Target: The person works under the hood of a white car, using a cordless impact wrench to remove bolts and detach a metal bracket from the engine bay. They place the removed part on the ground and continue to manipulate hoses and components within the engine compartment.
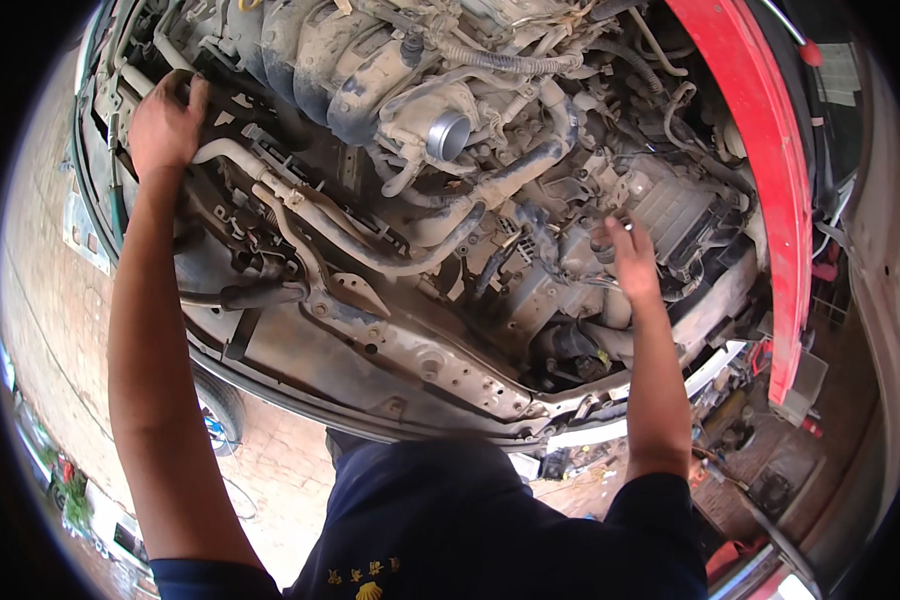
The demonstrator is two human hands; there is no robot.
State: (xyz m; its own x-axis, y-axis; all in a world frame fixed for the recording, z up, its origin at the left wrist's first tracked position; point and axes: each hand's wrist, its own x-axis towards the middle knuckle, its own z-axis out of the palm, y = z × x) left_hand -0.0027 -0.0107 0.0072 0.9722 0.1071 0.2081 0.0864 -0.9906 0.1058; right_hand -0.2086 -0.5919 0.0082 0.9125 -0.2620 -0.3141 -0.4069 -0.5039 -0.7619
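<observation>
A dusty car engine (370, 80) fills the open bay in front of me. My left hand (165, 130) is at the bay's left side, fingers curled down by the end of a bent, dust-covered pipe (232, 152); what lies under its fingertips is hidden. On the right, my right hand (634, 262) is closed, fingertips together above wiring and brackets, next to a ribbed grey box (675, 212). A tiny bright spot shows at its fingertips, too small to name. Between the hands stands a round metal throttle opening (448, 136), uncovered.
A metal crossmember (425, 365) with holes runs along the near edge of the bay. The red fender (760, 130) curves down the right side. Tools and parts (740, 420) lie on the floor at lower right. A tyre (218, 408) lies below left.
</observation>
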